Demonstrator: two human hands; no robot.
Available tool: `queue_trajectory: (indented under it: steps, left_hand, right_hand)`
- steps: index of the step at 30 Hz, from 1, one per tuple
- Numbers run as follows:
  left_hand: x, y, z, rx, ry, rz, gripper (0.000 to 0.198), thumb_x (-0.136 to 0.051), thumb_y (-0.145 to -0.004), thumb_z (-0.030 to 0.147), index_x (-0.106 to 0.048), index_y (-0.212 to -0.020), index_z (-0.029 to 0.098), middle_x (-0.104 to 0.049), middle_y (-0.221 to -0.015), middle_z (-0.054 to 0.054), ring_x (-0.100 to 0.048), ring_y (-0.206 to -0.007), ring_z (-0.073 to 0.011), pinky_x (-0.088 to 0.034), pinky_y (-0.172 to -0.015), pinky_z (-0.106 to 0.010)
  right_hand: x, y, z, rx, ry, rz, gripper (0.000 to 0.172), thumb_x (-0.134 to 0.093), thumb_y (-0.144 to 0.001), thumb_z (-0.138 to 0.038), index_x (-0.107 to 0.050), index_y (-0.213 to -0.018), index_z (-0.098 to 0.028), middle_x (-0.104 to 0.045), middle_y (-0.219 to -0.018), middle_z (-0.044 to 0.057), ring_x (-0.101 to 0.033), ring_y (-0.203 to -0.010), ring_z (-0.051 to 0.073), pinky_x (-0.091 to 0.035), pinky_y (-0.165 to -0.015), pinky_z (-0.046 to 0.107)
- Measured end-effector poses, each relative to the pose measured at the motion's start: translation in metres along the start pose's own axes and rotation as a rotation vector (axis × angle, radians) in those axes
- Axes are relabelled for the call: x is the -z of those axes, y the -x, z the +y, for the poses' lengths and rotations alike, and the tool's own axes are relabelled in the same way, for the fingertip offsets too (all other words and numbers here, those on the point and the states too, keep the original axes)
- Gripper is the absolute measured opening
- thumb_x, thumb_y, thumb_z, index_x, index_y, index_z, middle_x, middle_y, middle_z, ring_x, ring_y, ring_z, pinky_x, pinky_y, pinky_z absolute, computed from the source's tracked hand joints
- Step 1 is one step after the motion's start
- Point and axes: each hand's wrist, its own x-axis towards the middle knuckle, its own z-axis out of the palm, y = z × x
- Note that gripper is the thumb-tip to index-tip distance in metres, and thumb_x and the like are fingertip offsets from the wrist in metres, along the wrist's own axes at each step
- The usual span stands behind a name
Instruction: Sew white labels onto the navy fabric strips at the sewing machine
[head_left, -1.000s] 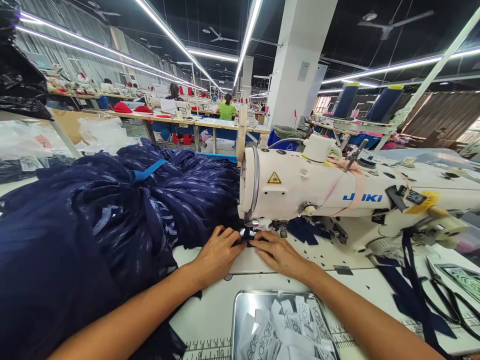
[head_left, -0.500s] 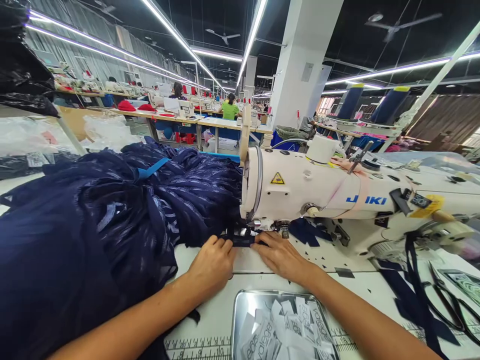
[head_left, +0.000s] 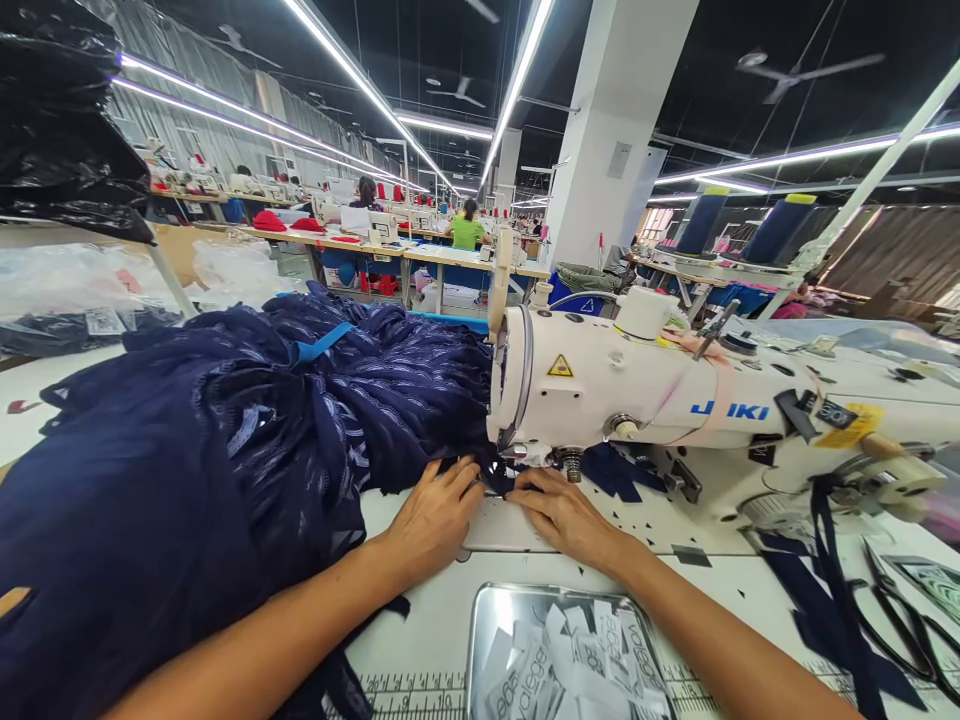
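Note:
A large heap of navy fabric (head_left: 247, 470), with shiny scalloped patterning, spreads over the left of the table and runs up to the sewing machine (head_left: 645, 390). My left hand (head_left: 439, 510) has its fingers curled over the fabric's edge, just left of the needle area. On the right of it, my right hand (head_left: 566, 515) pinches the dark cloth close by the presser foot. The needle tip and stitch line are hidden under the machine head and my fingers. Below my hands sits a metal tray (head_left: 474, 640) of white printed labels (head_left: 577, 660).
Black scissors (head_left: 892, 610) and navy strips (head_left: 832, 600) lie at the right. Navy scraps (head_left: 619, 470) rest behind my right hand. A blue strip (head_left: 322, 343) lies on the heap. Farther off, a person in green (head_left: 468, 232) sits among other machines.
My left hand has shifted slightly right and up, its fingers now more outstretched towards the needle area. The dark band between my hands looks shorter and more bunched. The camera view has shifted slightly.

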Motion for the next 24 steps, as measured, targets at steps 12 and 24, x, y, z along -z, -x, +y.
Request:
queue_trajectory:
  steps: [12, 24]
  left_hand:
    - [0.003, -0.007, -0.001, -0.076, 0.087, -0.104, 0.044, -0.046, -0.073, 0.002, -0.047, -0.113, 0.019, -0.059, -0.102, -0.005, -0.051, -0.095, -0.0194, -0.028, -0.084, -0.040]
    - [0.005, -0.010, 0.018, 0.006, -0.053, -0.199, 0.037, -0.048, -0.073, 0.011, -0.051, -0.110, 0.013, -0.057, -0.099, -0.009, -0.049, -0.091, -0.0229, -0.028, -0.086, -0.044]
  right_hand:
    - [-0.004, 0.001, 0.003, 0.013, -0.024, 0.048, 0.030, -0.037, -0.085, -0.012, -0.058, -0.105, -0.021, -0.057, -0.097, 0.008, -0.054, -0.087, 0.017, -0.047, -0.076, 0.032]
    - [-0.001, 0.000, 0.002, 0.000, -0.060, 0.046, 0.029, -0.038, -0.085, -0.013, -0.060, -0.103, -0.019, -0.056, -0.097, 0.008, -0.052, -0.086, 0.018, -0.045, -0.077, 0.034]
